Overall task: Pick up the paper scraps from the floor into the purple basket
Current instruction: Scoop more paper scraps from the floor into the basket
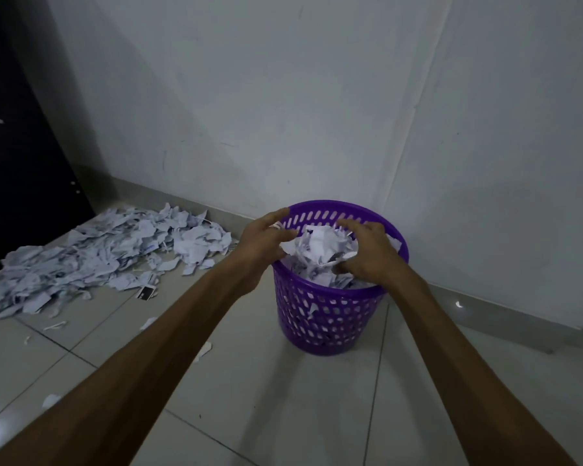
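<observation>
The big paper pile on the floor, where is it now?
In the head view, the paper pile lies on the floor tiles left of the purple basket, along the wall's base.

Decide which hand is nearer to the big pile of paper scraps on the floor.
Left. The left hand is at the purple basket's left rim, on the pile's side; the right hand is over the basket, farther away.

Basket (330, 317) near wall corner; scrap pile (91, 257) on floor, left of basket.
</observation>
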